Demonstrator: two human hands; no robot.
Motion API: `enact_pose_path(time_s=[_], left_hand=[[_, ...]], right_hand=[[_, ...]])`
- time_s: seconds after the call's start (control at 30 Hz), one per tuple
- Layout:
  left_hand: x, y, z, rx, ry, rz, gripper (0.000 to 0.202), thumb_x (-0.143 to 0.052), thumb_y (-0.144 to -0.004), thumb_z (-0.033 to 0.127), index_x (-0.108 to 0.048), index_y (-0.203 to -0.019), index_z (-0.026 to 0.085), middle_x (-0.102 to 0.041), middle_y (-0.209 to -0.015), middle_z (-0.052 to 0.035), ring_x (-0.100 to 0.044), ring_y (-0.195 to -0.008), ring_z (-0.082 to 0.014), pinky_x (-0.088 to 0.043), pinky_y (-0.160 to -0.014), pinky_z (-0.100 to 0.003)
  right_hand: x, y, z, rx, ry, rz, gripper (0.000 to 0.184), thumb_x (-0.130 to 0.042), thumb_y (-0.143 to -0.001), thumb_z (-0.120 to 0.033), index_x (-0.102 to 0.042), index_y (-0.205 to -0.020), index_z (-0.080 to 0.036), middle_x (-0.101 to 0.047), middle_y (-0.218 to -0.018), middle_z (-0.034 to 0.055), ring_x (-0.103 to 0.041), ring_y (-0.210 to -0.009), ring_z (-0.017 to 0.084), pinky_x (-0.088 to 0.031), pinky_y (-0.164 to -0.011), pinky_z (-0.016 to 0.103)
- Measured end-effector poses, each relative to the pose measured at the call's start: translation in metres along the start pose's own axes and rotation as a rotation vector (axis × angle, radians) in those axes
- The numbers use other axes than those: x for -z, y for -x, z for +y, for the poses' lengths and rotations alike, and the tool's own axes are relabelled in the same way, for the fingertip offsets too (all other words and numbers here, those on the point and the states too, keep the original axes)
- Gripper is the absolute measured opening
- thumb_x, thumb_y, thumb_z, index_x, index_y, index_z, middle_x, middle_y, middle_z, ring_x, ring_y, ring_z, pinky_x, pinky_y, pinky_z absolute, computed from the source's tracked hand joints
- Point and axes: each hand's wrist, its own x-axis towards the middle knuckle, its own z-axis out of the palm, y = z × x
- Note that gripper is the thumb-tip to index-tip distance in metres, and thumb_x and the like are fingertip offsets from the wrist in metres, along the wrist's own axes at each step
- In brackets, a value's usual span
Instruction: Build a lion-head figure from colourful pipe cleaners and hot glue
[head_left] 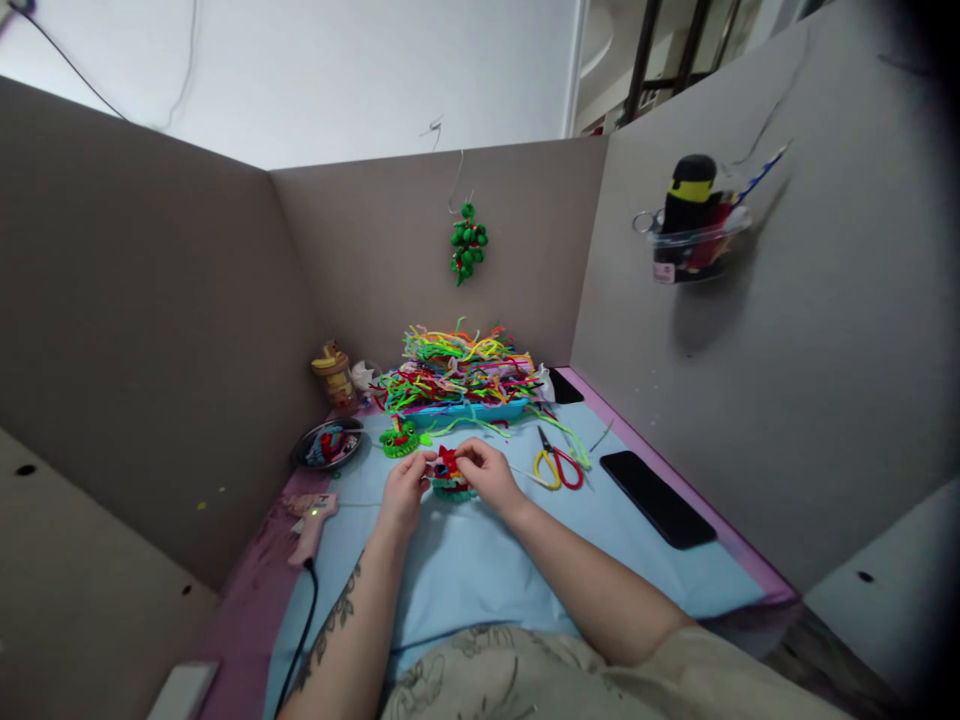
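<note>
Pale-blue cloth covers most of the desk, its pink top showing along the sides, with grey panels standing around it. Nearest is the person's light patterned clothing, with a white block at the lower left. Farther in, to the left, lies a pink glue gun with a small green light lit and a black cable trailing back toward the person. On the right a black phone lies flat. Between them, above the cloth, the left hand and right hand hold a small red and teal fuzzy piece, the fingers of each pinched on it from opposite sides. Scissors with yellow and red handles lie just beyond the right hand, slightly parted, tips pointing away. Past the left hand are a metal bowl of coloured bits and a green fuzzy figure. Behind these, a blue tray is heaped with multicoloured fuzzy stems, a brownish cup to its left. On the back panel hangs a green cluster; a clear container of tools hangs on the right one.
</note>
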Motion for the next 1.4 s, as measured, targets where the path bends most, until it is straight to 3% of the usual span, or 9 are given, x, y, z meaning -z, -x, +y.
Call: enact_pose_path(time_s=[0.07,0.17,0.4,0.53,0.9,1.13,1.3,1.4], left_hand=[[0.003,-0.002,0.002,0.086,0.175,0.0,0.031,-0.07,-0.063,0.04,-0.066,-0.079,0.013,-0.053,-0.061,0.0011,-0.045,-0.055,-0.0076,-0.031,-0.047,-0.017],[0.006,-0.004,0.004,0.084,0.252,0.029,0.03,-0.071,-0.06,0.035,-0.063,-0.078,0.013,-0.057,-0.073,-0.0009,-0.046,-0.056,-0.0066,-0.031,-0.046,-0.016],[-0.002,-0.003,-0.004,0.001,-0.023,0.033,0.021,-0.06,-0.069,0.035,-0.055,-0.062,0.016,-0.051,-0.06,0.0022,-0.043,-0.052,-0.0077,-0.029,-0.044,-0.017],[-0.006,0.0,-0.005,-0.093,-0.249,-0.031,0.024,-0.064,-0.068,0.039,-0.063,-0.07,0.016,-0.052,-0.057,0.0023,-0.042,-0.051,-0.0087,-0.03,-0.046,-0.019],[-0.007,0.003,-0.001,-0.169,-0.306,-0.051,0.025,-0.067,-0.067,0.04,-0.066,-0.068,0.015,-0.059,-0.061,0.0004,-0.05,-0.059,-0.0122,-0.037,-0.058,-0.023],[-0.004,0.001,-0.004,-0.221,-0.354,-0.026,0.016,-0.063,-0.068,0.032,-0.063,-0.064,0.016,-0.058,-0.06,0.0008,-0.05,-0.059,-0.0127,-0.037,-0.059,-0.022],[-0.005,0.002,-0.003,-0.243,-0.388,-0.001,0.015,-0.06,-0.069,0.03,-0.062,-0.063,0.016,-0.056,-0.058,0.0013,-0.048,-0.058,-0.0125,-0.037,-0.058,-0.022],[-0.005,0.001,-0.003,-0.247,-0.406,0.01,0.014,-0.06,-0.069,0.028,-0.061,-0.063,0.016,-0.056,-0.058,0.0015,-0.048,-0.058,-0.0122,-0.037,-0.058,-0.022]], right_hand=[[0.0,-0.001,-0.001,-0.014,-0.022,0.007,0.007,-0.049,-0.07,-0.02,-0.056,-0.072,-0.019,-0.049,-0.051,-0.006,-0.044,-0.044,0.009,-0.035,-0.044,0.02],[0.0,-0.001,-0.001,-0.027,-0.049,0.007,0.007,-0.049,-0.07,-0.02,-0.056,-0.072,-0.019,-0.048,-0.05,-0.0064,-0.043,-0.043,0.009,-0.035,-0.043,0.02],[-0.002,0.001,0.004,0.013,-0.021,-0.01,0.009,-0.049,-0.07,-0.02,-0.057,-0.073,-0.018,-0.051,-0.055,-0.0049,-0.046,-0.048,0.009,-0.037,-0.047,0.02],[-0.002,0.001,0.006,0.02,0.013,-0.026,0.01,-0.048,-0.07,-0.019,-0.058,-0.073,-0.018,-0.052,-0.056,-0.0045,-0.047,-0.049,0.01,-0.038,-0.048,0.02],[-0.002,0.001,0.007,0.01,0.016,-0.063,0.008,-0.049,-0.072,-0.02,-0.057,-0.072,-0.018,-0.05,-0.055,-0.0048,-0.046,-0.047,0.009,-0.037,-0.044,0.018],[-0.005,0.002,0.005,-0.091,-0.028,-0.089,0.007,-0.051,-0.072,-0.023,-0.057,-0.074,-0.019,-0.053,-0.056,-0.0047,-0.048,-0.043,0.008,-0.037,-0.04,0.018],[-0.006,0.003,0.002,-0.111,-0.048,-0.077,0.017,-0.053,-0.071,-0.022,-0.053,-0.088,-0.021,-0.052,-0.057,-0.0065,-0.048,-0.042,0.008,-0.038,-0.039,0.017],[-0.005,0.004,-0.002,-0.084,-0.03,-0.095,0.011,-0.052,-0.073,-0.023,-0.053,-0.084,-0.02,-0.051,-0.057,-0.006,-0.047,-0.042,0.008,-0.038,-0.04,0.018]])
